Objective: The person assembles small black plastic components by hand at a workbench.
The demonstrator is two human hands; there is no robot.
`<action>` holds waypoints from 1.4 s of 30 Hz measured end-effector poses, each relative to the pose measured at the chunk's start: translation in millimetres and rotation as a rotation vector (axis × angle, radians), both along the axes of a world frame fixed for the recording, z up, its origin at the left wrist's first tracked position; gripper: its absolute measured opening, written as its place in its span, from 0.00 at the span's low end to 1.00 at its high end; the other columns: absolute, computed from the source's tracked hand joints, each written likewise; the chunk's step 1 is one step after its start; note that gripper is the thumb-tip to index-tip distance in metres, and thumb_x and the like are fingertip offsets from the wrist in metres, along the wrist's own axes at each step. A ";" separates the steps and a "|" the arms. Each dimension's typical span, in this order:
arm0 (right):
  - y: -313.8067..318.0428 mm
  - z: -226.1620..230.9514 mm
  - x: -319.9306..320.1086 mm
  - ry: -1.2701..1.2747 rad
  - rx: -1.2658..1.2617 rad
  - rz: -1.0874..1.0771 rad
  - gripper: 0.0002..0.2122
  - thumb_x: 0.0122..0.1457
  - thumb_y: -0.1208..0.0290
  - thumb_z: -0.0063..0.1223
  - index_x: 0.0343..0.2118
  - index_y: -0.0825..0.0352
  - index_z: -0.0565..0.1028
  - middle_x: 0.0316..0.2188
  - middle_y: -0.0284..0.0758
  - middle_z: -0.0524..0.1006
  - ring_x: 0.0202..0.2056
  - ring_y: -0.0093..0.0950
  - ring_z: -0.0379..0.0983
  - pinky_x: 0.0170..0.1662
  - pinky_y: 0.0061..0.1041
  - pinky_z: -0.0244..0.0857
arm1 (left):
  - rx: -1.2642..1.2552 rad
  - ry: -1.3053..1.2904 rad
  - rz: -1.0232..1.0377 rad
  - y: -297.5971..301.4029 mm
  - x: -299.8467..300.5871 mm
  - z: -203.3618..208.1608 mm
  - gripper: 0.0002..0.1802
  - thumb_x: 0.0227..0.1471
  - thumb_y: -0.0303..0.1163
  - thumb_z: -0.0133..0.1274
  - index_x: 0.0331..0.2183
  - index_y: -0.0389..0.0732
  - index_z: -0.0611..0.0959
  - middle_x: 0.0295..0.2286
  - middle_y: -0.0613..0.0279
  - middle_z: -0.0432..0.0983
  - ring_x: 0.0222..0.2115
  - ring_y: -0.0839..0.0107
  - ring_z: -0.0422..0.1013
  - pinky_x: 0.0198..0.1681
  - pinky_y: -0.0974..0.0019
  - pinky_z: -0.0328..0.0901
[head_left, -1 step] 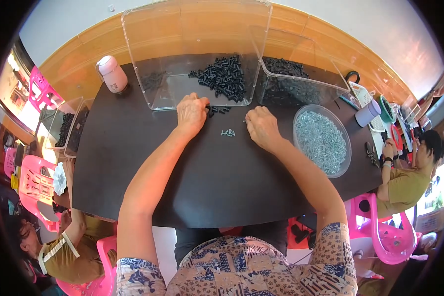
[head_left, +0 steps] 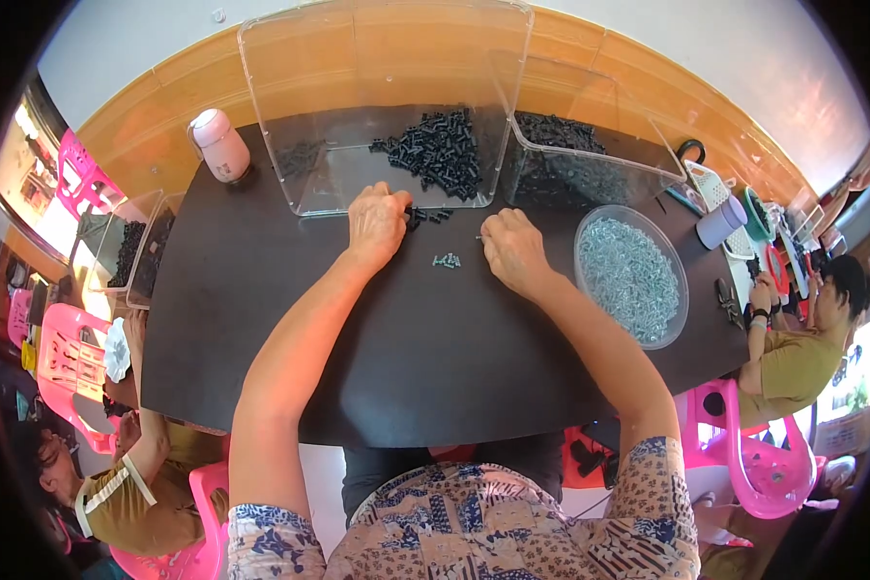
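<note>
My left hand (head_left: 377, 224) is closed in a pinch in front of the clear bin, with a small black plastic part (head_left: 411, 212) at its fingertips. Beside those fingers, several loose black parts (head_left: 439, 216) lie on the dark table. My right hand (head_left: 514, 253) is closed too, and the tip of a small silver screw (head_left: 480, 238) sticks out from its fingers. Between the hands sits a little group of silver screws (head_left: 447, 261). A round clear tub (head_left: 683, 290) full of such screws stands right of my right hand.
A clear bin (head_left: 304, 208) lies tipped toward me, holding a heap of black parts (head_left: 440, 150). Right of it stands another clear bin (head_left: 599, 159) with black pieces. A pink bottle (head_left: 222, 150) is at the back left, a lilac cup (head_left: 721, 224) at the right. People sit at both sides.
</note>
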State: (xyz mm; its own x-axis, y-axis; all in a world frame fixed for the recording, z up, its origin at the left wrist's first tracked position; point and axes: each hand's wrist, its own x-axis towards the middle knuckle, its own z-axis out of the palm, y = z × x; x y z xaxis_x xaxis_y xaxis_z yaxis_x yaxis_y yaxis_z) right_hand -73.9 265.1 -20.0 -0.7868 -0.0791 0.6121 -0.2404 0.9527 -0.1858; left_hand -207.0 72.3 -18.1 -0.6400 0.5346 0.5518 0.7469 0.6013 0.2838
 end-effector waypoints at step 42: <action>-140.0 78.0 110.4 -0.374 -0.717 0.239 0.03 0.49 0.78 0.55 0.26 0.71 0.74 0.21 0.28 0.68 0.20 0.13 0.60 0.23 0.16 0.56 | 1.334 -1.496 -0.290 -111.7 188.7 33.2 0.06 0.49 0.20 0.52 0.33 0.31 0.78 0.27 0.54 0.76 0.23 0.72 0.72 0.27 0.73 0.67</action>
State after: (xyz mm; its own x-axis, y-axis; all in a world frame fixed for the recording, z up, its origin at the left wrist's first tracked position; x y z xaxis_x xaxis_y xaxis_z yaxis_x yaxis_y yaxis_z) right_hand 36.5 125.1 58.0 -0.9591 0.0392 0.2803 -0.2229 0.5054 -0.8336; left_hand -18.3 -39.4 15.1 -0.8654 0.4728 -0.1661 -0.4318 -0.5354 0.7259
